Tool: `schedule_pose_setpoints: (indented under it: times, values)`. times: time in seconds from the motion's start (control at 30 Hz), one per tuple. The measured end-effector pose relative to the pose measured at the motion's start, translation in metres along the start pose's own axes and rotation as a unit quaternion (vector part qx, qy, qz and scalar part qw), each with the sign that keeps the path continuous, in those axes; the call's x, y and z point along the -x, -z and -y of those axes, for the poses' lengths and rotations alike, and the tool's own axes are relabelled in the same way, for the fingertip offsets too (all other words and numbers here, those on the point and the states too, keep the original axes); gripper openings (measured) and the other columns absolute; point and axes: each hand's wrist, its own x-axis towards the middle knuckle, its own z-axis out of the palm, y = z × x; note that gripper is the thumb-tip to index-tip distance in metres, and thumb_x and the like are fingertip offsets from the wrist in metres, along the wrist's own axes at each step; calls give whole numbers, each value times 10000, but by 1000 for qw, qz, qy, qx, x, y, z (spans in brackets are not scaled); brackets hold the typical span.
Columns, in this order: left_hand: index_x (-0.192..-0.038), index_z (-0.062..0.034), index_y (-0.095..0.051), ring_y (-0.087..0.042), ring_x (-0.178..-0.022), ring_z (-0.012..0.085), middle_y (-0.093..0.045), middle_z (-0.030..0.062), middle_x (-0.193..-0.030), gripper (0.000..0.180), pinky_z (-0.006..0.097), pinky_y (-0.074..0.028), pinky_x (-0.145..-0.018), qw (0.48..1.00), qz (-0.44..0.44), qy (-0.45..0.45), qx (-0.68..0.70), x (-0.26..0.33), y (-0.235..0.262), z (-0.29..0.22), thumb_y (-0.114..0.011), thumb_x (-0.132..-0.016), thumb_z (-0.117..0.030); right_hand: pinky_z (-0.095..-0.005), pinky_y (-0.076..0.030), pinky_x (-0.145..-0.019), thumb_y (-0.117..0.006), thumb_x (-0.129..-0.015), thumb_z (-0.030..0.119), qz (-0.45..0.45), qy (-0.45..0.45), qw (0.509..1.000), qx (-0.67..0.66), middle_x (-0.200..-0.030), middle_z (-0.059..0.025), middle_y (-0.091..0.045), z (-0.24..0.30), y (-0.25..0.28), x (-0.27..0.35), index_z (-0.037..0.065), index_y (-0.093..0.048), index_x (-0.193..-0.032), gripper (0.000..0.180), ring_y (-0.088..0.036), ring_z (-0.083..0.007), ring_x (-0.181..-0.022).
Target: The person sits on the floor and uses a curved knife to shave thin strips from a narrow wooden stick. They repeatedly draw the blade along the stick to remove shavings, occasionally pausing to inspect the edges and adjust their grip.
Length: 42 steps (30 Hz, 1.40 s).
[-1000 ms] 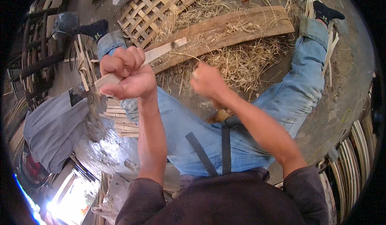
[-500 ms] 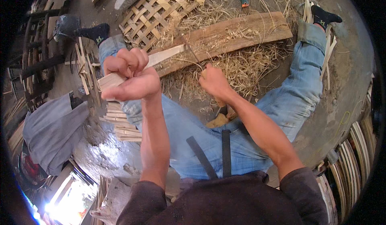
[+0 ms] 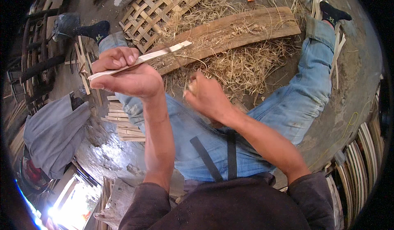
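In the head view, our left hand (image 3: pixel 123 76) has its fingers (image 3: pixel 119 59) wrapped around a pale bamboo strip (image 3: pixel 141 59), which runs out past the fingertips toward the wooden plank (image 3: pixel 238 28) on the straw-littered floor. Our right hand (image 3: pixel 207 96) is clenched just beside the strip's far end, blurred, so we cannot tell what its fingers grasp.

We see one view only, from a fisheye camera on the person's head, looking steeply down and close onto both hands, the lap and the ground; edges curve toward the rim.
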Motion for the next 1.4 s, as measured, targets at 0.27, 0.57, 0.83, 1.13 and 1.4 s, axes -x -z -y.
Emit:
schedule_pose_setpoints:
  times: [0.27, 0.57, 0.83, 1.13, 1.4]
  values:
    - [-756, -153, -325, -284, -478, 74, -358, -10, -718, 554, 192, -269, -429, 999, 43, 13, -30, -3, 7, 4, -288, -956, -668, -453, -527, -674, -632, -804, 177, 36, 52, 996, 61, -783, -262, -650, -29, 16, -15, -63, -543, -1103, 394, -662, -416, -747]
    - [-733, -157, -314, -273, -495, 66, -338, -20, -706, 561, 188, -237, -419, 997, 50, 19, -64, -10, 8, 3, -306, -947, -676, -488, -522, -672, -584, -805, 147, 72, 68, 991, 95, -743, -266, -639, -25, 20, -15, -84, -516, -1041, 337, -647, -434, -735]
    - [-696, -152, -296, -255, -461, 67, -306, -16, -657, 571, 198, -212, -395, 998, 36, 5, -50, -16, -6, 9, -299, -959, -659, -497, -506, -692, -600, -796, 104, 58, 84, 990, 95, -732, -259, -629, -13, 35, -20, -94, -508, -1112, 385, -639, -433, -751]
    - [-705, -144, -314, -285, -441, 68, -324, -6, -653, 586, 200, -197, -382, 996, 47, 2, -71, -15, -13, 6, -307, -951, -676, -515, -510, -697, -598, -823, 166, 34, 13, 990, 138, -732, -280, -630, -27, 32, -32, -78, -508, -1031, 333, -632, -466, -745]
    - [-697, -147, -310, -264, -443, 59, -313, -17, -639, 580, 195, -204, -370, 998, 30, 3, -62, -14, -13, 7, -303, -956, -666, -533, -513, -733, -583, -822, 151, 15, -10, 992, 127, -786, -280, -649, -34, 28, -40, -51, -522, -1006, 280, -644, -460, -797]
